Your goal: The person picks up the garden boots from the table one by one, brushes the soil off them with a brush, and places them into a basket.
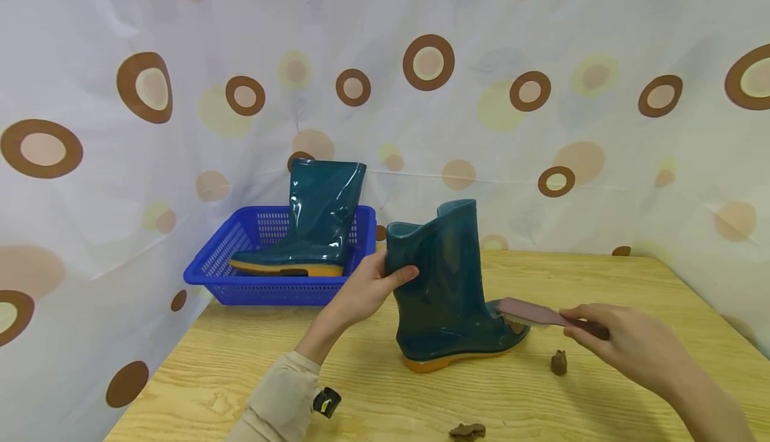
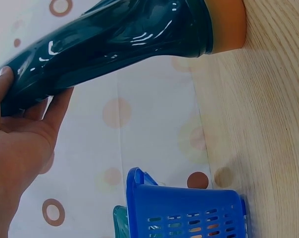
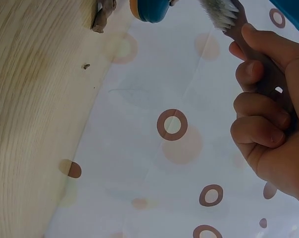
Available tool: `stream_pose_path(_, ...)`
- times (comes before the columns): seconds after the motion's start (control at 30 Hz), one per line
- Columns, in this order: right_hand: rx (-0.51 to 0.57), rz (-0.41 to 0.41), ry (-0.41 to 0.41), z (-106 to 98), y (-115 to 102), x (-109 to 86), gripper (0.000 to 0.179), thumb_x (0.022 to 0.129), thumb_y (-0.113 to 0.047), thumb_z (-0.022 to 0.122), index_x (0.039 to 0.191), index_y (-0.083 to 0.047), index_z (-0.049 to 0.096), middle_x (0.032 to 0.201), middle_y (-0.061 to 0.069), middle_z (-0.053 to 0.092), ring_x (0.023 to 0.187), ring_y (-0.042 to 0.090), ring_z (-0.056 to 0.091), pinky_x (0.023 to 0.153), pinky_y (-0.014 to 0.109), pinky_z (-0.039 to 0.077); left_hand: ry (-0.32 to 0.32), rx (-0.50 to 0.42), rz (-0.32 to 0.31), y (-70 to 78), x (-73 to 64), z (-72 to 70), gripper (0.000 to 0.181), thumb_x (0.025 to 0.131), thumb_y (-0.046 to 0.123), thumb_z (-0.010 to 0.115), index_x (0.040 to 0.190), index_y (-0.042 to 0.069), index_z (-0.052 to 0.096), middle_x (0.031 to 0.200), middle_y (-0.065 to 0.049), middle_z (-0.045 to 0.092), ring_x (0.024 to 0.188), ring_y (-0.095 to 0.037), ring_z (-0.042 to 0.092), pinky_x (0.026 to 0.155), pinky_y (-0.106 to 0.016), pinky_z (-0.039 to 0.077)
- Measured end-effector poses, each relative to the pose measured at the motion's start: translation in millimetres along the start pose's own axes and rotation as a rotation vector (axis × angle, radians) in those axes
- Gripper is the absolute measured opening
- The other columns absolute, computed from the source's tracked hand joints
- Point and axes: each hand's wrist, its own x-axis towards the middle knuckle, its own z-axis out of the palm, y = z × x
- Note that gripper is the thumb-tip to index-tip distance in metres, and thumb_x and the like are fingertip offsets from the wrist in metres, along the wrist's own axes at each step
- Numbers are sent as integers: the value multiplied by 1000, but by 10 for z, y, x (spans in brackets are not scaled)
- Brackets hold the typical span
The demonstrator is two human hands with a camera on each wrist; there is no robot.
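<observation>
A dark green rain boot (image 1: 442, 295) with an orange sole stands upright, sole down over the table, its toe pointing right. My left hand (image 1: 363, 288) grips the shaft near the top, thumb on the near side; the left wrist view shows the fingers (image 2: 58, 111) on the other side. In my right hand (image 1: 631, 342) is a brush (image 1: 532, 311), held by its handle. Its pale bristles (image 3: 220, 14) face down against the boot's toe, where a brown clump (image 1: 515, 326) sticks. The right wrist view shows the fingers curled round the handle.
A blue plastic basket (image 1: 271, 293) stands at the back left, holding a second green boot (image 1: 325, 211). Brown clumps lie on the wooden table, one right of the toe (image 1: 559, 362), another at the front (image 1: 467, 431). A small black item (image 1: 327, 402) is beside the left sleeve.
</observation>
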Motion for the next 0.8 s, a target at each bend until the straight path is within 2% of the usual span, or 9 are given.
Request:
stream_pose_path(0.3, -32, 0, 27, -11, 110, -45, 25, 86, -35, 76, 106, -20, 77, 96, -5, 75, 72, -6, 56, 58, 26, 48, -6, 10, 18, -8, 9, 2, 42, 101, 32, 58, 140, 17, 52, 137, -4, 62, 122, -25, 63, 105, -47, 50)
stream_pose_path(0.43, -2, -18, 97, -11, 124, -60, 23, 85, -29, 78, 104, -17, 76, 90, -7, 74, 66, -8, 50, 54, 22, 43, -11, 13, 19, -8, 8, -4, 42, 101, 31, 58, 140, 17, 52, 137, -4, 62, 123, -24, 62, 105, -47, 49)
stream_pose_path(0.53, 37, -34, 139, -22, 59, -21, 21, 85, -26, 78, 105, -18, 75, 83, -14, 70, 63, -11, 44, 53, 20, 39, -18, 10, 19, -5, 8, -11, 42, 101, 30, 57, 140, 17, 51, 137, -4, 61, 124, -24, 62, 106, -47, 49)
stream_pose_path(0.67, 56, -32, 90, -13, -66, 82, 23, 88, -29, 76, 108, -18, 74, 82, -17, 69, 64, -11, 49, 55, 21, 42, -15, 7, 18, -2, 8, -7, 41, 101, 30, 57, 140, 17, 52, 137, -4, 62, 124, -24, 62, 106, -47, 49)
stream_pose_path(0.8, 55, -17, 25, 31, -210, 200, 25, 91, -32, 72, 111, -16, 73, 82, -15, 69, 65, -8, 52, 56, 23, 44, -14, 10, 20, 3, 12, 11, 41, 101, 30, 58, 139, 16, 52, 135, -5, 62, 123, -24, 62, 106, -47, 49)
